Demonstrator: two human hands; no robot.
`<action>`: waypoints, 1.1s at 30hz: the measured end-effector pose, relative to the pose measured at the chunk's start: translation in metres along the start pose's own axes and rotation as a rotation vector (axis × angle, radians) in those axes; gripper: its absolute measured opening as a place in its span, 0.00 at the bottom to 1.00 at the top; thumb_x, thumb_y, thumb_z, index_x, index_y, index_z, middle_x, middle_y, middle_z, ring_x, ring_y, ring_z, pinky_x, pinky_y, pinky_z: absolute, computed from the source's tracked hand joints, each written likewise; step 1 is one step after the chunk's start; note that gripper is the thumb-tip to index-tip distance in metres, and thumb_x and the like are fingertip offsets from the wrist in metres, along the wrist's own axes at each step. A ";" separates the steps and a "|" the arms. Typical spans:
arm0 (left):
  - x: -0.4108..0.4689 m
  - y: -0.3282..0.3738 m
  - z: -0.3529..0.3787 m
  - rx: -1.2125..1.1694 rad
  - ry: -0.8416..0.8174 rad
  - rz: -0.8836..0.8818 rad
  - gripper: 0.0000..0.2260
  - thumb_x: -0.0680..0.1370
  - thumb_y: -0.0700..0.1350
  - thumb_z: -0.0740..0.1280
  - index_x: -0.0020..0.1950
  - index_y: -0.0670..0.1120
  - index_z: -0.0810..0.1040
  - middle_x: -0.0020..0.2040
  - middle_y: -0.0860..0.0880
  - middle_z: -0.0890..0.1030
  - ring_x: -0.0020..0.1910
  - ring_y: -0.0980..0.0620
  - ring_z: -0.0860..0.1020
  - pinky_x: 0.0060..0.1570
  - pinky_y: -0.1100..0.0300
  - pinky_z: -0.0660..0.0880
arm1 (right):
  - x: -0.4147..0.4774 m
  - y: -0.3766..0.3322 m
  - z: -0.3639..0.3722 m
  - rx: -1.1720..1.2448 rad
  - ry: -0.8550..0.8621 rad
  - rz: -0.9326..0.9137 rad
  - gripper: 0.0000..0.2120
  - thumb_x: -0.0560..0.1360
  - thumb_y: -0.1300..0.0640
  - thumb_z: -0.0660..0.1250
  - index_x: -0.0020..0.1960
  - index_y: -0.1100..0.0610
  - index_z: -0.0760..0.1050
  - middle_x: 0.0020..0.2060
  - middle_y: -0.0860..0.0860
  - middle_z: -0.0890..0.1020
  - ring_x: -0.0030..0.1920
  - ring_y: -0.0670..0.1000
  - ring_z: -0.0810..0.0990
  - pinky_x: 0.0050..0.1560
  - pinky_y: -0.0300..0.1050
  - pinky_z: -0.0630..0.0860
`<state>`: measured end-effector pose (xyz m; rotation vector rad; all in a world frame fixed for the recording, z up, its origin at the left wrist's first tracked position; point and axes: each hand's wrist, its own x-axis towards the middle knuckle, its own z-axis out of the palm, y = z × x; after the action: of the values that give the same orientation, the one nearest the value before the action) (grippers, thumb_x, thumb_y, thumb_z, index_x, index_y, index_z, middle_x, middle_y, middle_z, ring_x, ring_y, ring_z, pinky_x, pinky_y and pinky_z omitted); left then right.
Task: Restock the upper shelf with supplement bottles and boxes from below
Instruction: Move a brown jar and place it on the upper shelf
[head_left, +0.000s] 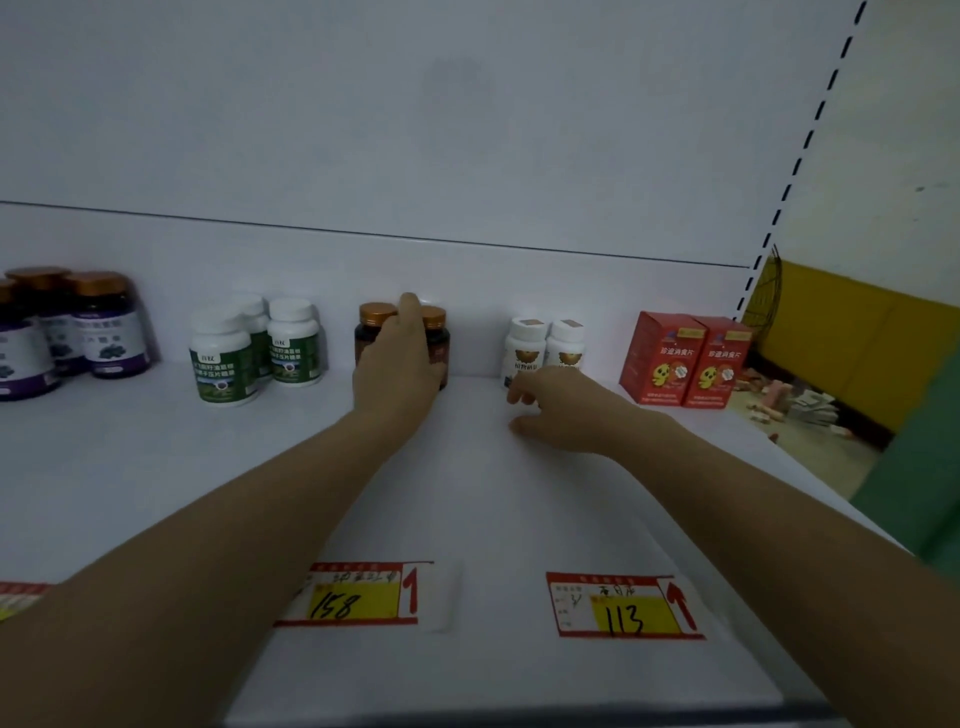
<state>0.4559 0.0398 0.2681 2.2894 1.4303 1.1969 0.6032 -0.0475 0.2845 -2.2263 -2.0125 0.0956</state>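
Two dark brown bottles with copper caps (370, 332) stand at the back of the white upper shelf (467, 493). My left hand (400, 364) reaches between them, its fingers wrapped on the right-hand brown bottle (436, 338). My right hand (556, 410) hovers low over the shelf with fingers loosely curled and nothing in it, just in front of two white bottles (543, 348).
Three purple-labelled bottles (78, 327) stand at the far left, three green-labelled white bottles (254, 348) beside them, two red boxes (685, 358) at the right. Price tags marked 158 (358, 595) and 113 (626, 605) lie at the shelf's front. A slotted upright (795, 171) bounds the right side.
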 end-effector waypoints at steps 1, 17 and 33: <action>-0.003 -0.001 -0.002 0.109 -0.065 0.020 0.18 0.75 0.43 0.67 0.62 0.44 0.66 0.53 0.43 0.77 0.50 0.42 0.78 0.46 0.49 0.77 | -0.001 0.001 -0.002 -0.022 -0.002 -0.007 0.19 0.77 0.52 0.64 0.66 0.55 0.70 0.64 0.53 0.74 0.62 0.53 0.74 0.63 0.43 0.70; -0.071 0.018 -0.093 0.531 -0.500 0.040 0.21 0.77 0.56 0.63 0.64 0.44 0.72 0.61 0.44 0.76 0.58 0.45 0.75 0.52 0.54 0.73 | -0.089 -0.023 -0.029 -0.110 0.057 -0.039 0.21 0.77 0.49 0.64 0.67 0.55 0.70 0.65 0.55 0.74 0.63 0.54 0.73 0.60 0.45 0.70; -0.268 0.057 -0.162 0.123 -0.379 0.407 0.20 0.77 0.53 0.63 0.64 0.44 0.70 0.59 0.45 0.73 0.58 0.46 0.73 0.54 0.52 0.73 | -0.289 -0.082 0.012 -0.071 0.210 0.151 0.12 0.75 0.52 0.65 0.56 0.56 0.75 0.50 0.54 0.76 0.51 0.54 0.76 0.47 0.44 0.71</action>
<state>0.3221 -0.2493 0.2625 2.7938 0.9566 0.7066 0.4906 -0.3261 0.2710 -2.3185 -1.7658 -0.1886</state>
